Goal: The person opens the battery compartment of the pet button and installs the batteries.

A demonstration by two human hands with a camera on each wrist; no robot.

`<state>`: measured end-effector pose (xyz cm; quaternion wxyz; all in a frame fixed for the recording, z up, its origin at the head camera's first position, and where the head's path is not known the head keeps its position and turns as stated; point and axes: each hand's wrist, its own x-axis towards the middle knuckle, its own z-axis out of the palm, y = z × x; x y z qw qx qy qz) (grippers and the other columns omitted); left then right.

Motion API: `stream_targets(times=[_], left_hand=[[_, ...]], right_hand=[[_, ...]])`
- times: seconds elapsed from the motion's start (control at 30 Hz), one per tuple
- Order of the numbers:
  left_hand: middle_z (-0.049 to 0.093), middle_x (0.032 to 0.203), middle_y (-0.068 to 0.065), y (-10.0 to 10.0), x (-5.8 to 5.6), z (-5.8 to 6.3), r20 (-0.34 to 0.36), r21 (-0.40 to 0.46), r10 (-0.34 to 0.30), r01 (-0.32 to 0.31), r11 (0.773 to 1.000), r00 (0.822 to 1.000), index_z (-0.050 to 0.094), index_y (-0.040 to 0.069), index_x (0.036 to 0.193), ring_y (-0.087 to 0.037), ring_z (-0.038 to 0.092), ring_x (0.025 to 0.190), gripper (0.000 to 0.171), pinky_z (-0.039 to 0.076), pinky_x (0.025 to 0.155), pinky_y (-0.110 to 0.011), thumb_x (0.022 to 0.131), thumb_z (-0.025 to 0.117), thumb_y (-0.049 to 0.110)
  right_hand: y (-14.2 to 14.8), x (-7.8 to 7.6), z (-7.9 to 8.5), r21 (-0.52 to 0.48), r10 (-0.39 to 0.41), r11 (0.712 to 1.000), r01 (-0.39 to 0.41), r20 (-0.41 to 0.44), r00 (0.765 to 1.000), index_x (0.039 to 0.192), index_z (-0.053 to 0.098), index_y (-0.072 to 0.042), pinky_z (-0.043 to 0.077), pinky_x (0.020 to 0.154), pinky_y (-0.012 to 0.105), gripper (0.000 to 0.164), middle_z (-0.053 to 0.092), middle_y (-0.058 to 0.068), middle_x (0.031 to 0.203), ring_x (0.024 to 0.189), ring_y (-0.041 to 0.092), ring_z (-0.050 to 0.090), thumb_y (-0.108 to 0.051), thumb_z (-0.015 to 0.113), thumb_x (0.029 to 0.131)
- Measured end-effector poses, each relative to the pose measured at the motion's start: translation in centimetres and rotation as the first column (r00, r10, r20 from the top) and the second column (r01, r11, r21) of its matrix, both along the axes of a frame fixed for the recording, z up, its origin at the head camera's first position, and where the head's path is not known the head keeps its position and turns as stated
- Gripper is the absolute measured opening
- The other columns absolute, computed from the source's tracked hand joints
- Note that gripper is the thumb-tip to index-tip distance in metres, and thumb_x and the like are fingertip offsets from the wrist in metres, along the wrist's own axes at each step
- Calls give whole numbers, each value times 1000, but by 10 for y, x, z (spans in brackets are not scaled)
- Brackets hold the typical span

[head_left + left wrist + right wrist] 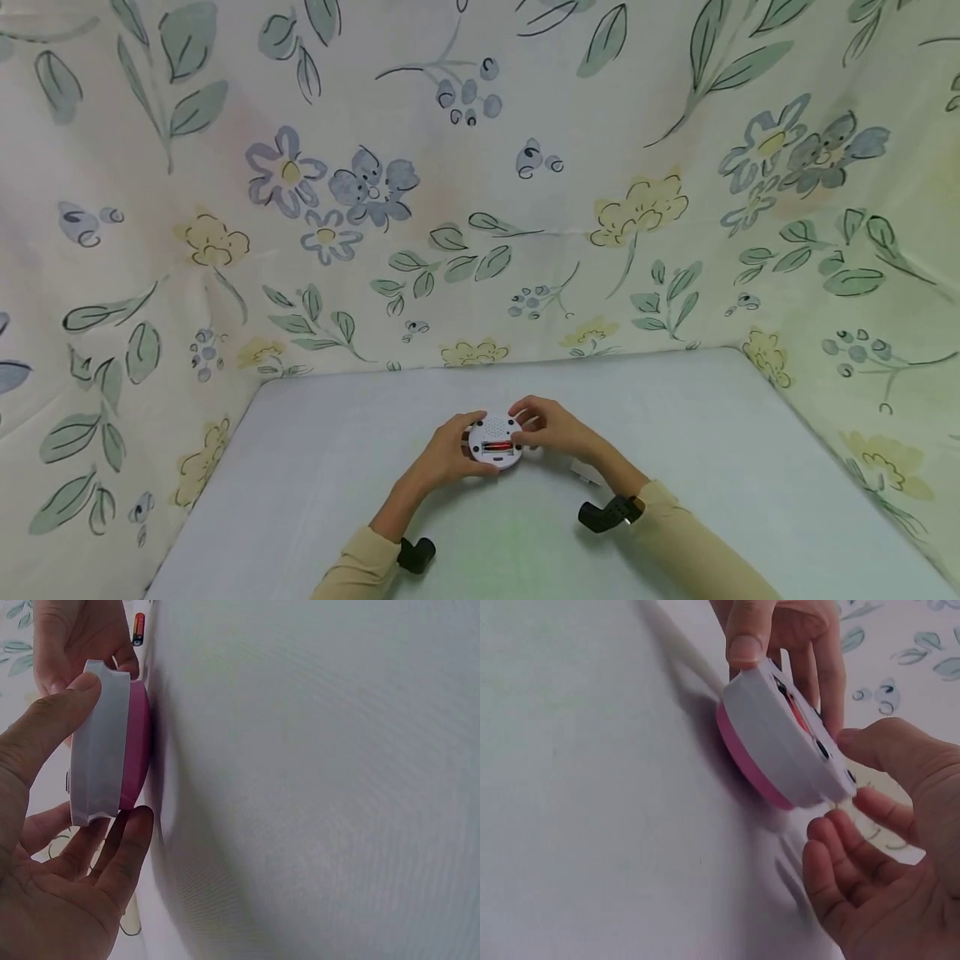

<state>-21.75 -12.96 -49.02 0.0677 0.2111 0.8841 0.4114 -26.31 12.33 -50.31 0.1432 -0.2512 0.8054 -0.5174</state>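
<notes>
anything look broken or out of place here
Nothing looks spilled or plainly damaged. What stands out is the round device: its red battery is exposed with no cover over it. A small white piece, perhaps that cover, lies loose on the table, and a second battery is outside the device.

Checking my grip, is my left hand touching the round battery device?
Touching: in the left wrist view, your left hand has its thumb against the round battery device.
</notes>
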Motion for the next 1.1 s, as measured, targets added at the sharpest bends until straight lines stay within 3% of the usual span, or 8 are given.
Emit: stream_targets(times=[0.4,0.57,0.8,1.1], left_hand=[[53,134,-13,1,1,1,36,-18,31,-31,999,999,47,4,150,-29,56,114,90,50,94,-44,76,93,26],[54,132,-13,0,2,-1,23,-7,20,-20,1000,1000,47,2,149,-29,56,113,89,51,94,-44,76,93,23],[54,133,-13,0,2,0,19,-14,19,-19,1000,1000,47,3,149,-29,56,114,89,51,93,-43,76,93,25],[51,139,-16,0,3,-1,43,-1,26,-26,1000,999,46,2,149,-30,56,113,89,53,91,-41,77,93,22]], right_hand=[[47,0,5,-68,-51,997,37,-215,975,119,63,5,55,83,30,30,65,21,110,96,25,64,-11,73,96],[66,0,4,-54,-75,997,64,-241,968,118,63,5,55,81,30,27,64,21,110,95,27,63,-6,73,95],[87,0,0,-11,-127,992,128,-250,960,119,64,4,55,83,41,31,64,20,111,101,35,62,-6,76,93],[104,5,-8,136,-111,979,155,-286,952,119,64,-1,51,86,38,49,65,9,111,100,27,59,-26,87,83]])
